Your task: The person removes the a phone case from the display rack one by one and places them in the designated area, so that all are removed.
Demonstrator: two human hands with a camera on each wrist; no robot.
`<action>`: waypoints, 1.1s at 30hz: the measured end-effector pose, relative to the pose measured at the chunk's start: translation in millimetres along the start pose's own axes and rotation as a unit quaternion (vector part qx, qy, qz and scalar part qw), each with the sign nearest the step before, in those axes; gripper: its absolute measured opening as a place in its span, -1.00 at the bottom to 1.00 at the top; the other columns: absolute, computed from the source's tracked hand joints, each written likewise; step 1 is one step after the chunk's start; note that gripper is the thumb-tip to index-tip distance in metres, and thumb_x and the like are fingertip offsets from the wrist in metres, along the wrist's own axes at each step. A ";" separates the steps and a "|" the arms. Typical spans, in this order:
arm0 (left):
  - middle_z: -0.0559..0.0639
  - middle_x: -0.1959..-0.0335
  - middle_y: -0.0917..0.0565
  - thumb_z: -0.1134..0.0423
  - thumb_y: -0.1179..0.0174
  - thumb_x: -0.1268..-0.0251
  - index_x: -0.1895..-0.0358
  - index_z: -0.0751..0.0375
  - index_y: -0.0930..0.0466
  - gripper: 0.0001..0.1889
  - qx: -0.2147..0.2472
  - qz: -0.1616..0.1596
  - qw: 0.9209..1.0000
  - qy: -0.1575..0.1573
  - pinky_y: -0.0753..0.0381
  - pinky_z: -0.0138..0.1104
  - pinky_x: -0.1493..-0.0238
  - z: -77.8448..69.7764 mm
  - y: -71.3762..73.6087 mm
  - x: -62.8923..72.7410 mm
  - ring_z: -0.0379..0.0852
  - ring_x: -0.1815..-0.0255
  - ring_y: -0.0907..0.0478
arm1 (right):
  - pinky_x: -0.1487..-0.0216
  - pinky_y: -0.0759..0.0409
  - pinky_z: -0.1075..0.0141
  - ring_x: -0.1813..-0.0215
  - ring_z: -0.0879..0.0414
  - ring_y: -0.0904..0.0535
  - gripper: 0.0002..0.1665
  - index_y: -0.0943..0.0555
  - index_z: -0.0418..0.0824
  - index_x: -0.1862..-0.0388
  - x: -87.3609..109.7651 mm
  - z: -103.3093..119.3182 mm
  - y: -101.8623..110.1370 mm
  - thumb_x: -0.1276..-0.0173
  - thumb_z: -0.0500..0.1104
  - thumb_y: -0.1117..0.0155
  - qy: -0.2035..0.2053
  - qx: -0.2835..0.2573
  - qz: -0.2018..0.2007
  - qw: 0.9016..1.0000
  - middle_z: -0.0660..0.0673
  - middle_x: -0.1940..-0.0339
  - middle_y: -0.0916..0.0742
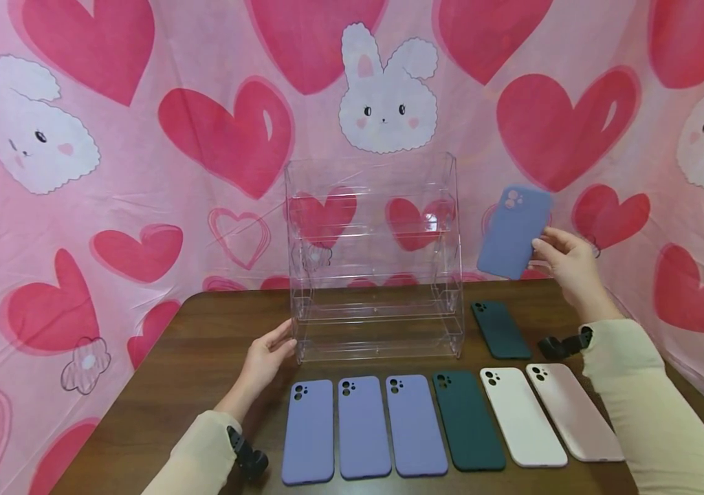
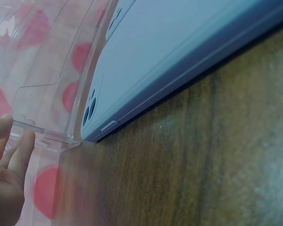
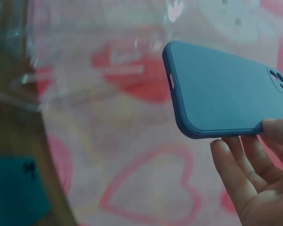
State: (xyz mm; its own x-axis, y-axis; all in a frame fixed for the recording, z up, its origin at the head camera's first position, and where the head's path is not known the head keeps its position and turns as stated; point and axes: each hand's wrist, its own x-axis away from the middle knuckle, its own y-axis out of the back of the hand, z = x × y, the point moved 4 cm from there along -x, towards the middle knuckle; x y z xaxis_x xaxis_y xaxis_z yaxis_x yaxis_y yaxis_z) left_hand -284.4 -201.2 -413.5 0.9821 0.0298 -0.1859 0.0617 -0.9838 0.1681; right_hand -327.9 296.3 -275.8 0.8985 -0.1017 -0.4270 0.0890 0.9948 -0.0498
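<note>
A blue phone case (image 1: 515, 232) is held up in the air by my right hand (image 1: 565, 261), thumb on its back and fingers behind its edge. In the right wrist view the same phone case (image 3: 221, 92) lies tilted, its camera cutouts toward the right. To its left a clear tiered display rack (image 1: 377, 352) stands on the table. My left hand (image 1: 264, 357) holds the rack's lower left edge between thumb and fingers. The left wrist view has that hand (image 2: 7, 174) at the rack's corner, close to a lavender phone case (image 2: 132, 70).
Along the table's front lie lavender cases (image 1: 307, 433), a dark green case (image 1: 469, 423), a white case (image 1: 524, 418) and a pink case (image 1: 575, 412). Another green case (image 1: 500, 330) lies right of the rack. A pink heart-patterned cloth (image 1: 228, 137) hangs behind the table (image 1: 160, 385).
</note>
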 end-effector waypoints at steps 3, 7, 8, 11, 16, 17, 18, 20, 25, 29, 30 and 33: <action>0.24 -0.18 -0.43 0.52 -0.08 -0.25 -0.24 0.33 -0.37 -0.54 -0.001 -0.002 1.000 0.002 -0.57 -0.28 0.07 0.5 0.2 0.0 0.19 -0.09 -0.45 | 0.48 -0.64 0.42 0.45 0.26 -0.63 -0.27 -0.11 -0.58 -0.31 1.7 -13.1 18.3 -0.31 -0.26 -0.17 -0.021 0.000 -0.003 1.000 0.04 0.37 -0.59; 0.24 -0.18 -0.43 0.51 -0.09 -0.25 -0.25 0.32 -0.37 -0.53 0.000 -0.003 1.000 0.005 -0.57 -0.28 0.07 1.1 0.0 0.2 0.19 -0.09 -0.45 | 0.50 -0.64 0.41 0.44 0.34 -0.59 -0.23 0.01 -0.62 -0.32 5.6 -31.1 40.6 -0.35 -0.25 -0.12 -0.055 0.054 0.000 0.997 0.14 0.38 -0.56; 0.23 -0.18 -0.43 0.51 -0.09 -0.25 -0.25 0.32 -0.37 -0.53 0.001 -0.003 1.000 0.006 -0.57 -0.28 0.07 1.0 0.0 0.4 0.19 -0.09 -0.44 | 0.49 -0.64 0.40 0.43 0.37 -0.57 -0.22 0.02 -0.62 -0.32 6.6 -35.6 46.0 -0.36 -0.24 -0.11 -0.063 0.074 0.002 0.995 0.18 0.37 -0.56; 0.23 -0.19 -0.42 0.51 -0.09 -0.25 -0.25 0.32 -0.36 -0.53 0.003 -0.004 1.000 0.007 -0.57 -0.28 0.07 1.5 -0.2 0.4 0.18 -0.10 -0.44 | 0.44 -0.66 0.35 0.36 0.45 -0.53 -0.21 0.01 -0.60 -0.33 8.4 -52.1 63.3 -0.36 -0.18 -0.11 -0.078 0.128 0.015 0.989 0.24 0.31 -0.52; 0.22 -0.19 -0.43 0.51 -0.09 -0.25 -0.25 0.30 -0.38 -0.54 0.004 -0.005 1.000 0.009 -0.57 -0.29 0.07 2.9 -0.4 0.2 0.16 -0.10 -0.45 | 0.39 -0.67 0.27 0.33 0.40 -0.56 -0.30 -0.26 -0.39 -0.32 9.6 -91.6 99.9 -0.33 -0.03 -0.17 -0.115 0.168 0.029 0.979 0.21 0.26 -0.57; 0.22 -0.19 -0.42 0.51 -0.09 -0.25 -0.25 0.31 -0.38 -0.54 0.004 -0.005 1.000 0.008 -0.57 -0.28 0.07 3.0 -0.5 0.3 0.17 -0.10 -0.45 | 0.39 -0.67 0.27 0.34 0.37 -0.57 -0.27 -0.27 -0.39 -0.31 10.7 -99.0 106.3 -0.31 -0.01 -0.19 -0.133 0.167 0.027 0.977 0.19 0.27 -0.59; 0.24 -0.19 -0.42 0.52 -0.09 -0.24 -0.25 0.32 -0.37 -0.54 0.003 -0.004 1.000 0.004 -0.57 -0.27 0.07 2.8 -0.7 0.4 0.18 -0.10 -0.44 | 0.37 -0.67 0.25 0.35 0.33 -0.59 -0.25 -0.26 -0.40 -0.31 12.7 -104.3 111.0 -0.31 0.03 -0.18 -0.143 0.173 0.034 0.974 0.12 0.26 -0.62; 0.25 -0.19 -0.42 0.53 -0.08 -0.24 -0.24 0.33 -0.37 -0.53 0.004 -0.004 1.000 0.002 -0.57 -0.26 0.06 2.9 -1.0 0.5 0.19 -0.10 -0.43 | 0.34 -0.68 0.22 0.37 0.29 -0.60 -0.19 -0.18 -0.49 -0.32 17.8 -110.7 116.3 -0.34 0.06 -0.13 -0.162 0.195 0.044 0.966 -0.12 0.18 -0.63; 0.25 -0.18 -0.42 0.53 -0.09 -0.24 -0.24 0.34 -0.37 -0.54 0.004 -0.006 1.000 -0.001 -0.58 -0.27 0.08 2.4 -0.8 0.9 0.21 -0.10 -0.43 | 0.29 -0.67 0.16 0.37 0.24 -0.60 -0.23 0.00 -0.71 -0.26 29.9 -114.1 114.7 -0.46 -0.07 0.07 -0.173 0.248 0.083 0.949 -0.61 -0.03 -0.42; 0.26 -0.18 -0.42 0.53 -0.08 -0.24 -0.24 0.34 -0.37 -0.54 0.006 -0.004 1.000 -0.001 -0.57 -0.28 0.07 1.2 -0.9 0.9 0.22 -0.10 -0.42 | 0.31 -0.67 0.20 0.38 0.25 -0.58 -0.31 0.03 -0.75 -0.23 33.8 -118.2 114.9 -0.47 -0.17 0.12 -0.197 0.254 0.096 0.942 -0.44 0.12 -0.56; 0.26 -0.19 -0.42 0.53 -0.08 -0.25 -0.24 0.35 -0.36 -0.54 0.006 -0.002 1.000 -0.002 -0.57 -0.28 0.07 0.8 -1.0 0.9 0.22 -0.10 -0.42 | 0.31 -0.67 0.21 0.38 0.26 -0.57 -0.32 0.02 -0.75 -0.23 34.1 -119.8 115.4 -0.47 -0.18 0.13 -0.202 0.256 0.099 0.940 -0.39 0.14 -0.57; 0.26 -0.19 -0.41 0.53 -0.07 -0.25 -0.25 0.35 -0.36 -0.54 0.009 0.000 1.000 -0.001 -0.56 -0.29 0.05 0.9 -1.4 0.5 0.22 -0.11 -0.41 | 0.30 -0.67 0.23 0.37 0.24 -0.56 -0.33 0.00 -0.74 -0.23 34.6 -124.2 115.6 -0.46 -0.18 0.12 -0.215 0.271 0.105 0.933 -0.45 0.14 -0.57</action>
State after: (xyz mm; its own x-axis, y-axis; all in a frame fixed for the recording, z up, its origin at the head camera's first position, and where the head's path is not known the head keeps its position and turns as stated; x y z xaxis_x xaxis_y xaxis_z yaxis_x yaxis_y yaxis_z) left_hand -284.1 -200.0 -414.7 0.9817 0.0298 -0.1879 0.0587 -0.9870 0.1499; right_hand -339.9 407.0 -408.4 0.9995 -0.0074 0.0309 -0.0093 0.8619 0.5069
